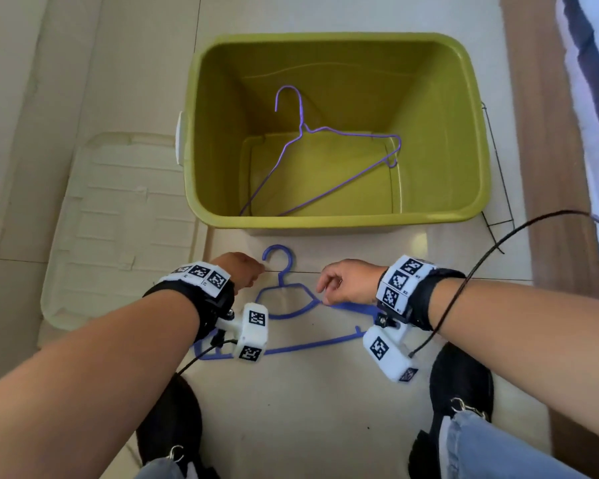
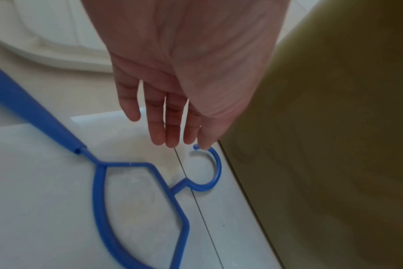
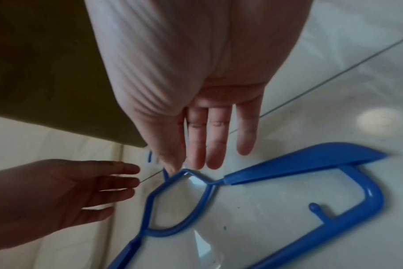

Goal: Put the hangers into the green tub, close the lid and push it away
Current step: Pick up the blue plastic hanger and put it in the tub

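A thick blue plastic hanger [image 1: 293,318] lay flat on the glossy pale floor tiles just in front of the green tub [image 1: 332,221] — a deep, smooth-walled box holding a thin purple wire hanger [image 1: 312,157]. The left hand [image 2: 184,72] hovered by the curved hook, fingers loosely straight; the right hand [image 3: 203,87], equally relaxed, reached the hanger's shoulder. The ribbed translucent lid [image 1: 118,219] lay beside the tub.

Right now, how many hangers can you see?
2. A purple wire hanger lies inside the green tub. A blue plastic hanger lies on the floor before it, between both hands.
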Available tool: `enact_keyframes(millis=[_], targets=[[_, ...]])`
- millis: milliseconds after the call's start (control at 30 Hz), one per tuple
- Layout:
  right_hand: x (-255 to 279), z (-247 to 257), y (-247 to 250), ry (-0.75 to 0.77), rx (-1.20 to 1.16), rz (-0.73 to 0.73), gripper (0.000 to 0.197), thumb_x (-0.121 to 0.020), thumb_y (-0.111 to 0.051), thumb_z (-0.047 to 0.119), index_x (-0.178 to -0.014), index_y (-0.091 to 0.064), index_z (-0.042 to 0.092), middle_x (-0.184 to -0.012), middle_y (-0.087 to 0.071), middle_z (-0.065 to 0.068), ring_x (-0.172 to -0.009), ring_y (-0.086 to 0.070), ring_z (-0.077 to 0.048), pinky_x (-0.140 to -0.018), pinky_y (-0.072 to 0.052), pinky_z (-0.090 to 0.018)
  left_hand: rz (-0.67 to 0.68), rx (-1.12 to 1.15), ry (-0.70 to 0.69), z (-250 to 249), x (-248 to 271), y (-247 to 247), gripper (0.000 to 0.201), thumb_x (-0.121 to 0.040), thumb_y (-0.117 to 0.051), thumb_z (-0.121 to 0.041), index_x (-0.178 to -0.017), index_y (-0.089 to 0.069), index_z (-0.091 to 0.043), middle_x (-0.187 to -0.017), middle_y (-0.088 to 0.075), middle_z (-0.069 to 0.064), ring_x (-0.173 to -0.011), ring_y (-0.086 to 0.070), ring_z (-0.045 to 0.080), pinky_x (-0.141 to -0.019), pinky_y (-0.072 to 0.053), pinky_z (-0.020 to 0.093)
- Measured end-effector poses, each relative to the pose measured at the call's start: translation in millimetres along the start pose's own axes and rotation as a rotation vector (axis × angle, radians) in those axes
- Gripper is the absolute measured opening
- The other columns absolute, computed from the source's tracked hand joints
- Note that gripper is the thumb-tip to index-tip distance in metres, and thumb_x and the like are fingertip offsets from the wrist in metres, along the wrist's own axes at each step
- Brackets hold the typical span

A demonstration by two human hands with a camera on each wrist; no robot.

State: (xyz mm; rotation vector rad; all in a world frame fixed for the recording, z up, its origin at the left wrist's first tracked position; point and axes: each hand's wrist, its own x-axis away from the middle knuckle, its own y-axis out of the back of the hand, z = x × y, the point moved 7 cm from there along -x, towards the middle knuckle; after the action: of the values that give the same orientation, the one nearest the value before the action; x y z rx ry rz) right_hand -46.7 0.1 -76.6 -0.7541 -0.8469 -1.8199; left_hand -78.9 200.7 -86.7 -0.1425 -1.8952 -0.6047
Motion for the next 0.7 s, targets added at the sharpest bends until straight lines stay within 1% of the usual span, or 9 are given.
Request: enact_keyframes(millis=[67,133,167,233,267,367,467,533,700], targets=[[-6.5,-10.7,2.1,-0.048,0.061,-0.075,0.025,-0.075,-0.072,0.017,-0.100,-0.067,0.014,-0.082,-0.063,0.003,-0.080,-0.059,-0.012,-0.078,-0.049,-0.025,-0.011,-0.064,-0.015,-1.3,-1.0,-6.0,0.019,-0.095,-0.052,-0.022,-0.104,-0.062,-0.009,-0.117,-0.067,0.014,-0.106,-0.065,0.029,-0.074,-0.046,0.026],[-11.4,-19.1,2.5,-0.085,0.131,-0.137,0.024,-0.073,-0.075,0.023,-0.094,-0.066,0.016,-0.082,-0.059,0.004,-0.079,-0.057,-0.013,-0.076,-0.048,-0.025,-0.007,-0.105,-0.039,-0.8,-2.5,-14.0,0.025,-0.094,-0.054,-0.018,-0.114,-0.064,-0.007,-0.123,-0.065,0.014,-0.104,-0.062,0.027,-0.068,-0.047,0.023],[-13.1,-22.8,1.3,-0.101,0.157,-0.159,0.024,-0.071,-0.076,0.026,-0.091,-0.065,0.018,-0.082,-0.058,0.005,-0.078,-0.057,-0.014,-0.075,-0.048,-0.025,0.001,-0.145,-0.029,1.1,-1.8,-18.2,0.032,-0.095,-0.053,-0.020,-0.122,-0.061,-0.006,-0.129,-0.062,0.013,-0.111,-0.060,0.028,-0.074,-0.049,0.026],[-16.5,-28.7,-2.7,-0.127,0.220,-0.176,0.028,-0.069,-0.077,0.034,-0.088,-0.061,0.021,-0.082,-0.058,0.006,-0.077,-0.057,-0.015,-0.072,-0.047,-0.025,-0.048,-0.223,-0.024,3.3,2.1,-19.3,0.041,-0.096,-0.050,-0.029,-0.131,-0.056,-0.008,-0.136,-0.057,0.011,-0.124,-0.054,0.028,-0.096,-0.045,0.032],[-18.1,-30.6,-5.9,-0.129,0.270,-0.168,0.031,-0.068,-0.077,0.037,-0.088,-0.059,0.021,-0.083,-0.057,0.006,-0.078,-0.057,-0.016,-0.071,-0.046,-0.026,-0.059,-0.234,-0.017,6.3,0.3,-19.7,0.043,-0.094,-0.053,-0.033,-0.132,-0.057,-0.012,-0.136,-0.056,0.008,-0.126,-0.052,0.027,-0.100,-0.042,0.031],[-18.6,-31.5,-14.5,-0.089,0.513,-0.136,0.027,-0.074,-0.069,0.037,-0.090,-0.054,0.021,-0.094,-0.057,0.004,-0.084,-0.058,-0.019,-0.072,-0.047,-0.030,-0.045,-0.321,-0.047,15.8,-4.2,-24.8,0.045,-0.085,-0.066,-0.030,-0.128,-0.059,-0.019,-0.131,-0.060,0.006,-0.121,-0.056,0.023,-0.097,-0.042,0.027],[-15.5,-32.5,-21.3,-0.063,0.671,-0.126,0.015,-0.080,-0.054,0.016,-0.095,-0.054,0.016,-0.102,-0.057,-0.003,-0.083,-0.054,-0.023,-0.069,-0.045,-0.031,-0.020,-0.354,-0.049,23.1,-5.9,-28.4,0.047,-0.083,-0.068,-0.028,-0.128,-0.059,-0.019,-0.127,-0.062,0.006,-0.116,-0.059,0.024,-0.095,-0.045,0.028],[-12.5,-32.5,-24.7,-0.056,0.692,-0.121,0.015,-0.080,-0.050,0.012,-0.094,-0.051,0.016,-0.099,-0.055,-0.003,-0.078,-0.049,-0.022,-0.065,-0.042,-0.031,-0.009,-0.375,-0.065,24.6,-5.2,-29.6,0.047,-0.082,-0.068,-0.028,-0.128,-0.059,-0.018,-0.126,-0.063,0.006,-0.114,-0.059,0.024,-0.094,-0.047,0.030],[3.3,-23.9,-28.1,0.034,0.622,-0.139,0.014,-0.086,-0.045,0.027,-0.095,-0.039,0.019,-0.079,-0.057,-0.002,-0.064,-0.048,-0.024,-0.059,-0.040,-0.031,0.021,-0.398,-0.095,27.6,0.8,-28.9,0.050,-0.083,-0.067,-0.026,-0.131,-0.056,-0.020,-0.127,-0.062,0.004,-0.115,-0.059,0.023,-0.093,-0.046,0.027]])
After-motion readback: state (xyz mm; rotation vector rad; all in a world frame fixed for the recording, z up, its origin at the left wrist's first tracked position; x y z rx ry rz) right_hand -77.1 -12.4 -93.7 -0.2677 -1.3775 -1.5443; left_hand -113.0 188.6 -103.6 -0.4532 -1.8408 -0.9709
